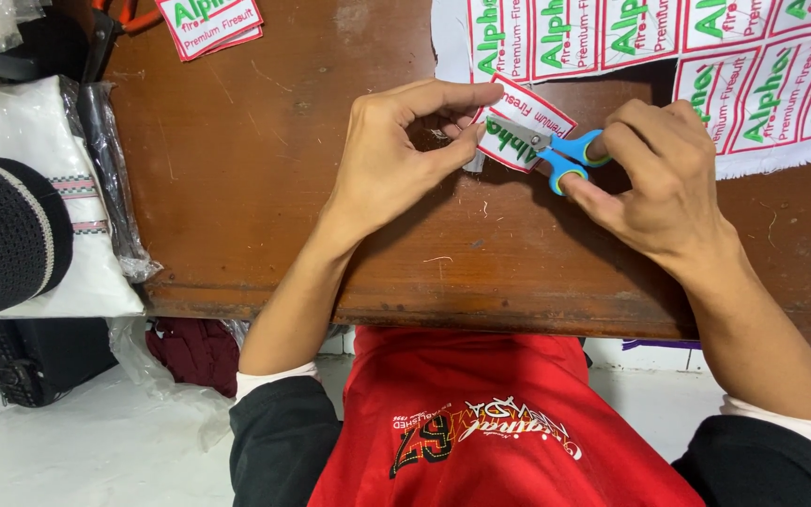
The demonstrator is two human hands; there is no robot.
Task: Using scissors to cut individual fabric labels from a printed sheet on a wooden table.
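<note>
Over a brown table [237,169], the left hand [396,155] pinches a white patch [523,122]. The right hand [659,178] grips blue scissors [556,155], blades on the patch. Beyond the patch lies a sheet [762,84] of uncut patches; far left, a bagged white cloth [39,169].

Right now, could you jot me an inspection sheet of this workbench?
Surface: worn brown wooden table, scratched.
Job's things: one cut-out patch; blue-handled scissors cutting its edge.
Clutter: uncut patch sheet top right; small stack of cut patches top left; white folded cloth in plastic; dark knitted cap.
Hands: left hand pinches the patch; right hand works the scissors.
Cables: nothing seen.
Surroundings: white floor.
</note>
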